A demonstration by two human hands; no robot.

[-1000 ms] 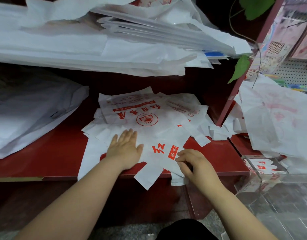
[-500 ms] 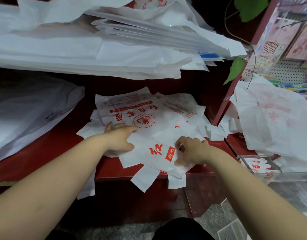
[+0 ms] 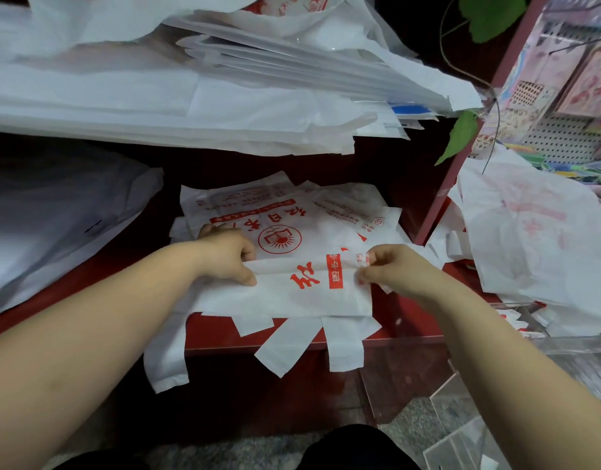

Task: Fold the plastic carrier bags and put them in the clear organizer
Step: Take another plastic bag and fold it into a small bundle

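The white plastic carrier bag with red printed characters (image 3: 292,290) lies on top of a loose pile of like-printed white bags (image 3: 245,212), near the front edge of a red lacquered shelf (image 3: 89,293). Its far portion is turned over toward the person, forming a crease that runs across between the two hands. The left hand (image 3: 229,257) pinches the left end of that crease, thumb below and fingers curled over the plastic. The right hand (image 3: 390,269) pinches the right end, fingertips drawn together on bunched film. White handle strips (image 3: 285,347) from the pile hang over the shelf's front edge. The clear acrylic organizer (image 3: 570,342) stands low at the right, beside the shelf, with printed white plastic visible through its wall. Above the work area, a deep stack of plain white bags (image 3: 190,106) sags from an upper shelf. A crumpled pale bag (image 3: 55,215) sits at the left, and a heap of faintly printed white bags (image 3: 529,239) at the right. A green leaf (image 3: 460,135) hangs beside the red upright. The floor (image 3: 224,449) is grey and speckled.
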